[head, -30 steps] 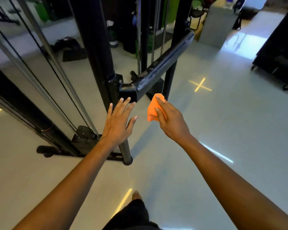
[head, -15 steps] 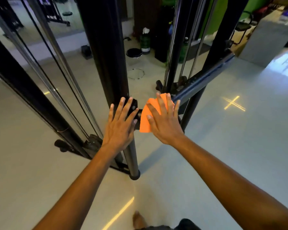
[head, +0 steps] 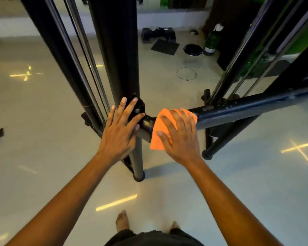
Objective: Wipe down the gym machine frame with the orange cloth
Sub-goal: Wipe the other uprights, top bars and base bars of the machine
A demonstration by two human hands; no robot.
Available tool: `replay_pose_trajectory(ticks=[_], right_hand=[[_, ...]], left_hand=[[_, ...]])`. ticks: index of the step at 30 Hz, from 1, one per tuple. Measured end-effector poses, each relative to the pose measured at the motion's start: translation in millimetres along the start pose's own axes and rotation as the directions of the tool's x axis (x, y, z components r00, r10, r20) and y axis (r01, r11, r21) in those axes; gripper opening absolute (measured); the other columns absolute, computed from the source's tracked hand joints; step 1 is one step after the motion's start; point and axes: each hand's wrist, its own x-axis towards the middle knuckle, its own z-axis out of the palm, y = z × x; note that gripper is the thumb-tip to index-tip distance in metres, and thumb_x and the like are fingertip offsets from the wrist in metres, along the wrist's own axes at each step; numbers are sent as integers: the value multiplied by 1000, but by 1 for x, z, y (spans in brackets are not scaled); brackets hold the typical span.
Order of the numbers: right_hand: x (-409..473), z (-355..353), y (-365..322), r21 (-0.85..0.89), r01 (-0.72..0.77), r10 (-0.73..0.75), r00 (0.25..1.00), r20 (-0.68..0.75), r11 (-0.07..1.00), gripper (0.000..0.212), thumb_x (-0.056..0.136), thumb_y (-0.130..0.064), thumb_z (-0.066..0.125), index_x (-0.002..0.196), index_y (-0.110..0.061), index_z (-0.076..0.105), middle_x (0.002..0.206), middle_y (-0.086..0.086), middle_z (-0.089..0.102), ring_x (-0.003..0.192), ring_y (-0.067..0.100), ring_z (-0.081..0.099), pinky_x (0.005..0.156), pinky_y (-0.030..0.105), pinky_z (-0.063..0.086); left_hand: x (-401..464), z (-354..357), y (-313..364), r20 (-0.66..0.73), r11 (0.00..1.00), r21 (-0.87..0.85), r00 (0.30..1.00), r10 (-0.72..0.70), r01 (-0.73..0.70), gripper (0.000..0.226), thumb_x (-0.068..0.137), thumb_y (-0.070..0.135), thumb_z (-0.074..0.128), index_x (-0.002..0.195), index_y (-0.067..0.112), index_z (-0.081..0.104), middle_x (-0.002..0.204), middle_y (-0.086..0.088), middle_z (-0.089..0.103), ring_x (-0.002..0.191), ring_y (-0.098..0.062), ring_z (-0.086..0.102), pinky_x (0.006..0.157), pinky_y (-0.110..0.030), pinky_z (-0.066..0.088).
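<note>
Where the black post [head: 117, 55] of the gym machine frame stands on the shiny pale floor [head: 247, 183], a dark crossbar [head: 247, 108] sticks out from it toward the right. Yellow light marks glow on the floor, with a cross [head: 298, 150] below the far end of the crossbar and a short line [head: 116, 202] below the foot of the post. Behind the post, farther into the room, lie a flat black mat [head: 165, 46], a round black plate [head: 193, 50] and a thin metal ring [head: 186, 73]. A green bottle [head: 211, 41] stands just beside the round plate. Thin cables [head: 89, 55] run down just to the left of the post. Two bare feet show at the bottom, in front of the post. The orange cloth [head: 158, 135] lies over the crossbar, right next to where the bar meets the post, and one corner hangs down below the bar. The right hand [head: 180, 135] lies flat on top of the cloth with its fingers spread wide, pressing it onto the bar, so most of the cloth is under the palm and sticks out on the side nearest the post. The left hand [head: 120, 132] is flat too, with its fingers straight and spread, resting against the post at the black joint [head: 139, 108]. It holds nothing and sits just beside the cloth without touching it.
</note>
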Motion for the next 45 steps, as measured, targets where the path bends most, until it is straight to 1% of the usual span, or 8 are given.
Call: replay_pose_trajectory(ticks=[7, 14, 17, 23, 31, 35, 40, 45], right_hand=[[7, 15, -28, 59, -143, 148, 983, -104, 988, 48, 113, -47, 49, 152, -22, 61, 161, 18, 49, 155, 53, 34, 126, 77, 14], [-3, 15, 38, -1, 153, -152, 974, -167, 988, 54, 109, -56, 61, 155, -29, 60, 162, 12, 53, 152, 43, 46, 127, 66, 28], [-8, 11, 50, 16, 52, -50, 989, -141, 998, 54, 109, -53, 62, 156, -27, 59, 161, 16, 50, 155, 46, 40, 130, 66, 22], [2, 7, -49, 54, -115, 116, 993, -19, 992, 52, 110, -36, 44, 160, -20, 48, 164, 18, 43, 158, 50, 31, 128, 74, 16], [4, 0, -18, 23, 16, -16, 1000, -26, 1000, 54, 113, -57, 45, 160, -31, 51, 166, 5, 46, 156, 40, 36, 130, 62, 21], [3, 2, -35, 31, -133, 134, 990, -37, 991, 50, 114, -51, 47, 158, -28, 55, 168, 2, 45, 160, 41, 30, 134, 62, 10], [20, 7, -99, 38, -180, 180, 984, -8, 983, 49, 116, -50, 39, 155, -26, 54, 164, 2, 47, 158, 36, 33, 131, 58, 20], [2, 4, -66, -112, -168, 170, 986, 1, 979, 64, 110, -62, 47, 165, -31, 42, 169, 10, 38, 163, 38, 24, 132, 61, 17]], left_hand=[[-3, 4, 28, -4, 989, 61, 991, -133, 133, 44, 112, 29, 51, 155, 22, 56, 180, -5, 13, 167, -33, 1, 132, -63, 9], [-9, 5, 43, 22, 977, 74, 979, -204, 202, 49, 114, 35, 44, 161, 23, 49, 181, -1, 6, 167, -29, -4, 133, -59, 5], [-10, 4, 43, 30, 977, 68, 979, -203, 201, 49, 114, 35, 44, 161, 23, 49, 181, -1, 7, 167, -28, -3, 133, -59, 7], [-11, -11, 32, 5, 981, 89, 984, -176, 175, 53, 111, 28, 43, 164, 21, 44, 178, 0, 22, 168, -26, 5, 134, -56, 10], [-14, -14, 5, 34, 998, 35, 998, -46, 45, 64, 108, 21, 52, 169, 18, 32, 178, 2, 23, 167, -25, 9, 132, -60, 16], [-11, -14, -14, 35, 998, 13, 997, 63, -64, 66, 107, 19, 59, 169, 17, 33, 178, 1, 23, 167, -26, 10, 131, -62, 19], [-7, -12, -37, 48, 984, -61, 984, 170, -167, 72, 103, 15, 63, 168, 16, 33, 178, -1, 22, 167, -27, 10, 132, -61, 16], [-5, -9, -60, 43, 956, 10, 955, 293, -294, 80, 102, 16, 64, 171, 16, 23, 181, -2, 10, 167, -29, 4, 134, -56, 4]])
